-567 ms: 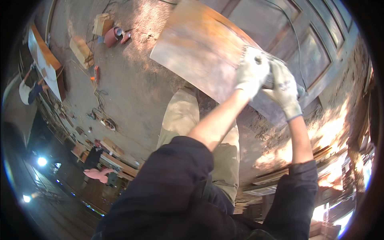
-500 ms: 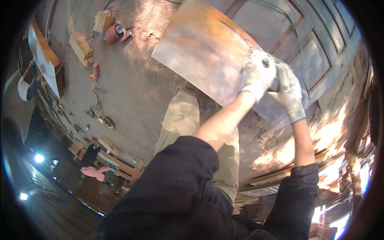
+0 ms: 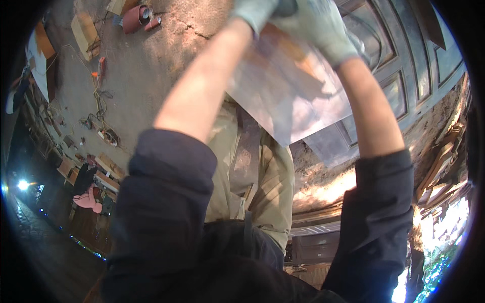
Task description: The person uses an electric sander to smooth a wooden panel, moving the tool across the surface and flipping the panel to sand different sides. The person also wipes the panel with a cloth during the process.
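Both hands wear pale work gloves and are at the top edge of the view, blurred by motion. My left hand (image 3: 256,13) and my right hand (image 3: 322,31) close around a dark power tool (image 3: 286,7), mostly covered by the gloves and cut off by the frame, so its exact kind does not show. Under them lies a wooden board (image 3: 288,103), pale with dust across its near part and orange-brown where bare wood shows. A dark cable (image 3: 380,43) loops beside my right hand.
Panelled doors (image 3: 386,93) lie under and right of the board. At left are a reddish sandpaper roll (image 3: 135,20), wood blocks (image 3: 85,34), an orange-grey tool (image 3: 101,70) with a tangled cord, and another board (image 3: 43,60) with a person beside it. Timber (image 3: 434,171) is stacked at right.
Both hands have moved with the tool from the board's right side up and left, toward its far part. The view has shifted, and the board appears turned.
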The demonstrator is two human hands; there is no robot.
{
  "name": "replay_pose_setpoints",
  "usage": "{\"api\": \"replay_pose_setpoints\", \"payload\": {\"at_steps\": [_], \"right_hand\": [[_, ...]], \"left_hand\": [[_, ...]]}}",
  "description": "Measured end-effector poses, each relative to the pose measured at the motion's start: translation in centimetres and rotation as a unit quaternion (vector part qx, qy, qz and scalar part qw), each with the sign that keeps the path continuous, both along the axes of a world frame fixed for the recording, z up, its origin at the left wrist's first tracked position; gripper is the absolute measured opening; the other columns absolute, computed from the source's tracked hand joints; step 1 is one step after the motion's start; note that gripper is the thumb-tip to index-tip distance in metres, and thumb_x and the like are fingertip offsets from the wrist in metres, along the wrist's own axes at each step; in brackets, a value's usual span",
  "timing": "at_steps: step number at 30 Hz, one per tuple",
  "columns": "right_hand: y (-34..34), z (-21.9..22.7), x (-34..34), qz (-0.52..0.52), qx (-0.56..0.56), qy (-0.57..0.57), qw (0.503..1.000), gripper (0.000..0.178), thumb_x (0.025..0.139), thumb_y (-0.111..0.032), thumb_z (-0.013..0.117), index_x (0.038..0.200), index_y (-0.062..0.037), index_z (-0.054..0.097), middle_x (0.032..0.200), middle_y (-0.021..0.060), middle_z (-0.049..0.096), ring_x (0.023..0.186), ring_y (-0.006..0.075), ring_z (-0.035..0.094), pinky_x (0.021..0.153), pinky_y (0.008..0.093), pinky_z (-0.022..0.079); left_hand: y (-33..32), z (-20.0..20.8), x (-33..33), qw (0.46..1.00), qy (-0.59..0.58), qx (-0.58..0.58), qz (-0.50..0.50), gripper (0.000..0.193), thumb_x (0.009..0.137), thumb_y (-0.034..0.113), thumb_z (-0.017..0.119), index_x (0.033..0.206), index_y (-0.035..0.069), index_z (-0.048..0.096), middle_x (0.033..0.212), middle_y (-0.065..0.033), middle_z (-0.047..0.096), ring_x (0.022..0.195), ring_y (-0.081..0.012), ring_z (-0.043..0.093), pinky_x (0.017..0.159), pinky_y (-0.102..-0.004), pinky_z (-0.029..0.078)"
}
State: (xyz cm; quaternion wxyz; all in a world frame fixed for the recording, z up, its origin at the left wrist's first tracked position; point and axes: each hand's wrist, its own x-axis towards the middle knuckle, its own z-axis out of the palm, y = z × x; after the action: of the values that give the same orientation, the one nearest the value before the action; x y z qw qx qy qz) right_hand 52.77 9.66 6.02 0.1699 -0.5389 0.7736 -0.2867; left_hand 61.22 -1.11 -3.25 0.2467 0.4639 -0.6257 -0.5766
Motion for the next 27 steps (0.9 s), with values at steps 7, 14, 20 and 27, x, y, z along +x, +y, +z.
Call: {"api": "replay_pose_setpoints", "payload": {"at_steps": [7,14,20,27], "right_hand": [[0.3,1.3,-1.9,-0.011,0.038,0.047,0.998,0.047,0.068,-0.029,0.08,0.103,-0.0045,0.059,0.1,0.0209,0.066,0.097,0.0388,0.065,0.086,0.0469,0.052],[18.0,0.5,-0.6,-0.095,0.109,0.031,0.989,0.071,0.064,-0.024,0.085,0.127,-0.0087,0.057,0.116,0.0167,0.066,0.108,0.0364,0.065,0.092,0.0436,0.053],[29.4,2.5,1.4,-0.127,0.209,-0.005,0.969,0.089,0.062,-0.029,0.088,0.138,-0.0068,0.05,0.131,0.0194,0.06,0.12,0.0389,0.06,0.1,0.0446,0.05],[15.5,1.2,2.4,-0.067,0.152,-0.007,0.986,0.082,0.058,-0.019,0.086,0.131,-0.0053,0.052,0.122,0.0194,0.062,0.112,0.0388,0.061,0.094,0.046,0.052]], "left_hand": [[-1.0,0.8,-3.6,0.991,-0.127,-0.004,-0.048,0.045,0.086,0.043,0.055,0.091,0.001,0.073,0.093,-0.0226,0.072,0.09,-0.036,0.07,0.08,-0.0449,0.053],[17.7,7.2,-3.6,0.971,-0.206,0.079,-0.09,0.032,0.085,0.041,0.062,0.08,0.012,0.072,0.084,-0.0164,0.073,0.087,-0.0366,0.071,0.076,-0.0448,0.056],[27.9,9.0,-1.4,0.949,-0.202,0.149,-0.191,0.031,0.087,0.038,0.063,0.096,0.01,0.071,0.092,-0.0172,0.068,0.091,-0.0351,0.067,0.082,-0.0484,0.051],[14.3,9.0,0.4,0.957,-0.204,0.168,-0.122,0.029,0.085,0.039,0.065,0.079,0.011,0.071,0.09,-0.0138,0.072,0.087,-0.0324,0.07,0.08,-0.0445,0.055]]}}
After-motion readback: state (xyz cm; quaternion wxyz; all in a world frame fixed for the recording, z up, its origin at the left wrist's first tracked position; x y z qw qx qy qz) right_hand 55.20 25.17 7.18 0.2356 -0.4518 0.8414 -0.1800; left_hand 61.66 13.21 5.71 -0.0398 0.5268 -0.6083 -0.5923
